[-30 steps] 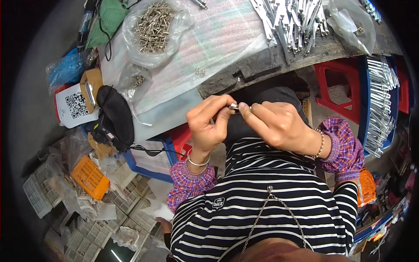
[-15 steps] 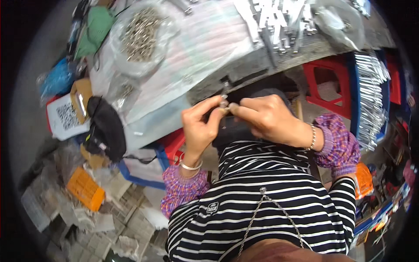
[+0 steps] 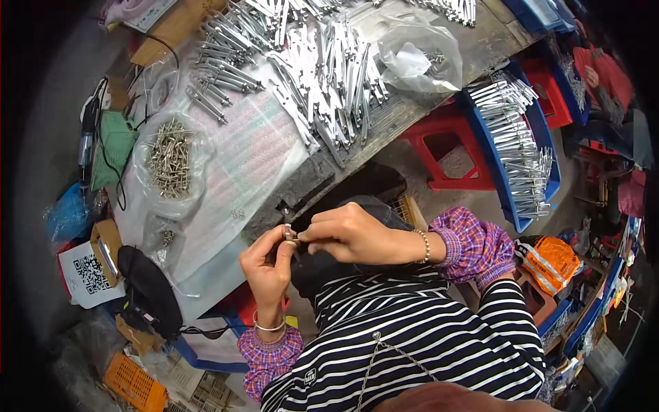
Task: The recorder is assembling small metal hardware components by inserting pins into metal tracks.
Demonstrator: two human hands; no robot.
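Note:
Just off the near edge of the bench, my two hands meet. Thumb and fingers of my left hand [image 3: 266, 268] pinch a small shiny metal piece [image 3: 290, 233], largely covered by the fingertips. My right hand [image 3: 353, 235] has its fingertips closed at the same piece from the right; whether they hold a separate part is hidden. A clear plastic bag of screws [image 3: 171, 161] lies open on the bench to the left. Long silver metal bars [image 3: 329, 72] are heaped at the far side. A smaller bag of tiny metal parts [image 3: 165, 238] lies nearer.
The bench [image 3: 405, 113] has foam sheeting [image 3: 237, 147] over its left part. A blue tray [image 3: 511, 202] of silver bars stands to the right, by a red stool [image 3: 446, 147]. A black pouch [image 3: 147, 292] and an orange basket [image 3: 136, 384] are at left. Another person [image 3: 607, 82] sits far right.
The view has swung so that bench and hands appear further left and lower, with more metal bars showing. Both hands stay together at the small metal piece.

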